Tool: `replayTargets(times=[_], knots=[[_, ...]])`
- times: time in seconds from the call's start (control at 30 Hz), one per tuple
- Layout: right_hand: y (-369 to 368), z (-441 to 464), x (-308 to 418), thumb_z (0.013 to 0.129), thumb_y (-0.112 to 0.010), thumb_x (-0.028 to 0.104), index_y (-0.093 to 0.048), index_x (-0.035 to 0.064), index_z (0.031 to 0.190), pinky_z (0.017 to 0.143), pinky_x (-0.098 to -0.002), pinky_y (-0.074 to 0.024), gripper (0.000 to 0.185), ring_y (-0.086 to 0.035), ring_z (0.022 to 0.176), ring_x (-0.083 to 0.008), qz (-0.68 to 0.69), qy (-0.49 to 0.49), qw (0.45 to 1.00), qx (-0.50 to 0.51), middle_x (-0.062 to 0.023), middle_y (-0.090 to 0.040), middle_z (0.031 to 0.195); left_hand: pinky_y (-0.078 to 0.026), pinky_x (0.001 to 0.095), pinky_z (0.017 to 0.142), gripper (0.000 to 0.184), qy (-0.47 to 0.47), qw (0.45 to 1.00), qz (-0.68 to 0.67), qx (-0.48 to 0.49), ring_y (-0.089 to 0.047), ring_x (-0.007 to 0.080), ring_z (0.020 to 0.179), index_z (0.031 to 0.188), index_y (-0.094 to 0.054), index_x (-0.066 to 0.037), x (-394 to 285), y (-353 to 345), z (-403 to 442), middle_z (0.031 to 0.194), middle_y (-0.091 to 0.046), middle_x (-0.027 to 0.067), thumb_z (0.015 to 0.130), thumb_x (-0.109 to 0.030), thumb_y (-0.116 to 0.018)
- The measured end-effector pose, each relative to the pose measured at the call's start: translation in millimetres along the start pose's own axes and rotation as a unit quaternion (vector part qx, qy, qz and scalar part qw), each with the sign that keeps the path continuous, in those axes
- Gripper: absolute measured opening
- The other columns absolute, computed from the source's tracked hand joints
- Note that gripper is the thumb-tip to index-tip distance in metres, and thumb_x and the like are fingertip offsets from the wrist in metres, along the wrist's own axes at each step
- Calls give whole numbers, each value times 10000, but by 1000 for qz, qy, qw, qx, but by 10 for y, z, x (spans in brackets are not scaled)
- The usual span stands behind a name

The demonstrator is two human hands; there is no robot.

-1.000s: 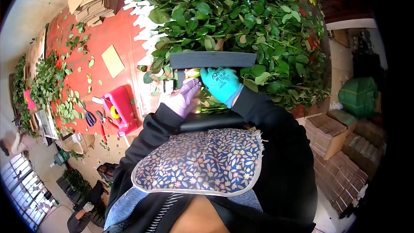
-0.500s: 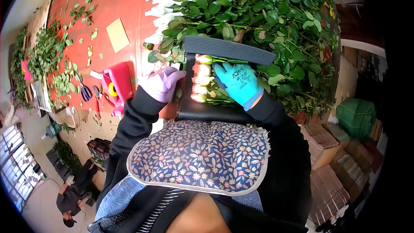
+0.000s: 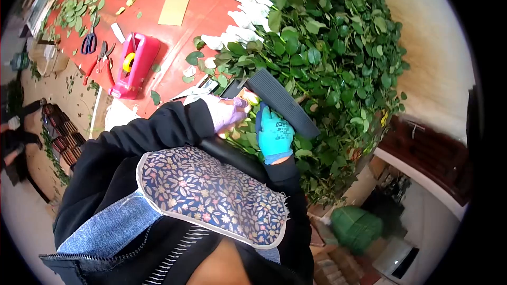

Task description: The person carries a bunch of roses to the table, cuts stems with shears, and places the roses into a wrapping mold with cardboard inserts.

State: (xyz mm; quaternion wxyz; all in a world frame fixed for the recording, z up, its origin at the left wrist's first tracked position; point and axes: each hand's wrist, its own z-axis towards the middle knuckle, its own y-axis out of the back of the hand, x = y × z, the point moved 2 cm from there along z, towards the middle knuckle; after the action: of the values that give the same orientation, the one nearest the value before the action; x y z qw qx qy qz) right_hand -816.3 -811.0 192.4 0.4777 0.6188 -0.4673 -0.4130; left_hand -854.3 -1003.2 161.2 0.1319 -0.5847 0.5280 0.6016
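My left hand (image 3: 226, 112), in a thin purple glove, is closed over the pale pink and yellow rose heads (image 3: 248, 96) at the left end of a dark tray. Whether it grips them is hard to make out. My right hand (image 3: 274, 131), in a turquoise and navy glove, lies over the stems and leaves beside the heads, its fingers pressed together and what they hold hidden. A ribbed dark grey bar (image 3: 285, 103) forms the tray's far side, and a black padded edge (image 3: 232, 154) is nearest my body.
A pink tape dispenser (image 3: 138, 66), red-handled pruners (image 3: 103, 63) and dark scissors (image 3: 89, 42) lie on the red table (image 3: 206, 0). Beyond the tray are piled leafy stems (image 3: 338, 53) with white-wrapped heads (image 3: 248, 16). A cardboard piece (image 3: 175, 7) lies further back.
The view has turned, so the tray now appears tilted. My left hand went left off the rose heads, then came back onto them. My right hand stays on the stems.
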Motion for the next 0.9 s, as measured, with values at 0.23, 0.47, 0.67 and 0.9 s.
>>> replayTargets(times=[0.23, 0.47, 0.67, 0.9], knots=[[-237, 84, -14, 855, -564, 173, -613, 55, 1172, 537, -427, -515, 342, -641, 573, -296, 55, 44, 992, -105, -127, -688, 842, -497, 277, 555, 138, -123, 974, 180, -55, -592, 149, 665, 1031, -477, -137, 40, -10, 16, 762, -512, -7, 898, -103, -480], [-178, 86, 17, 897, -563, 246, -644, 62, 1070, 525, -430, -513, 265, -637, 563, -296, 12, -4, 997, -82, -121, -681, 792, -513, 303, 602, 106, -52, 998, 22, 24, -612, 157, 724, 921, -542, -150, -16, 69, 41, 870, -544, 10, 840, -82, -554], [-81, 73, 4, 800, -626, 171, -594, 43, 1198, 655, -426, -536, 419, -672, 735, -315, 16, 3, 1000, -13, -156, -679, 916, -556, 357, 733, 258, -210, 952, 160, -153, -659, 225, 921, 1072, -613, -113, 11, 198, 192, 1107, -617, 34, 816, -147, -612], [-131, 101, -31, 883, -600, 270, -639, 92, 1131, 669, -441, -533, 308, -659, 774, -308, 38, 20, 998, -48, -104, -682, 915, -529, 357, 905, 374, -169, 967, 183, -46, -617, 261, 1121, 1204, -633, -120, 30, 262, 299, 1337, -572, 68, 832, -138, -611]])
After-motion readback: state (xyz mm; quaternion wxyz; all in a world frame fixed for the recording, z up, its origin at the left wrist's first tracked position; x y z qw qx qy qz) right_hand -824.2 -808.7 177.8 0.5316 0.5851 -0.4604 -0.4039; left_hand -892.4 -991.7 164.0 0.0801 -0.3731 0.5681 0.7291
